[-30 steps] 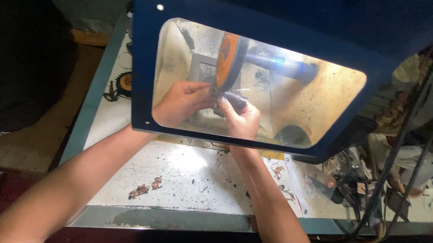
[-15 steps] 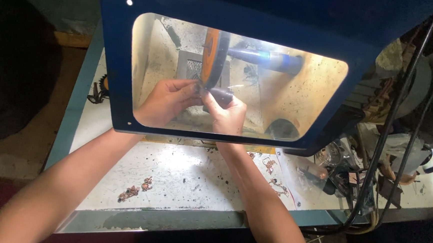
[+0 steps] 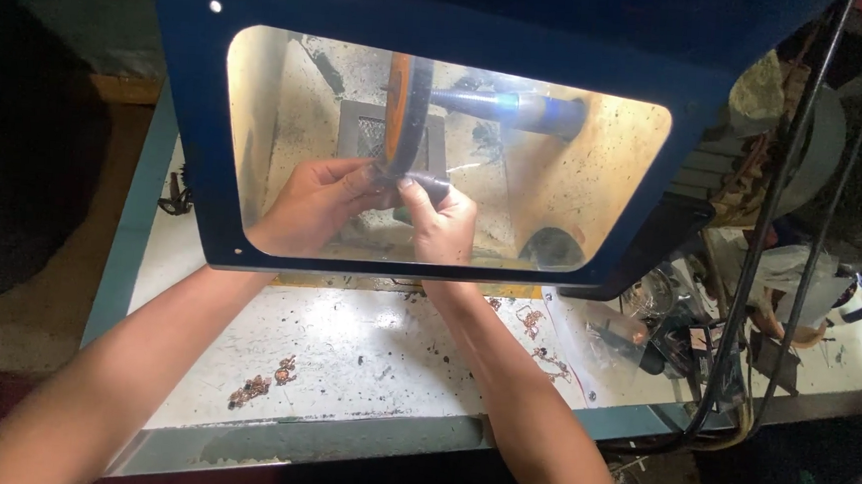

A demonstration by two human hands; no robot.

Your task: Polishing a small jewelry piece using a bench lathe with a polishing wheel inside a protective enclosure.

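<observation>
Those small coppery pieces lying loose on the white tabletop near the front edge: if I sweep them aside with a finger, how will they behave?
The coppery pieces look thin and tiny, so they are probably very light and would scatter rather than slide together. Their irregular, openwork outlines suggest they may snag on each other and bend easily. The tabletop looks gritty, so some may catch instead of gliding.

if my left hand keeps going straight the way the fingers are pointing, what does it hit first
Most likely the wheel with the orange face, just past the left hand. Its fingertips already sit at the wheel's lower edge, close to the right hand. Depth through the clear shield is hard to judge.
</observation>
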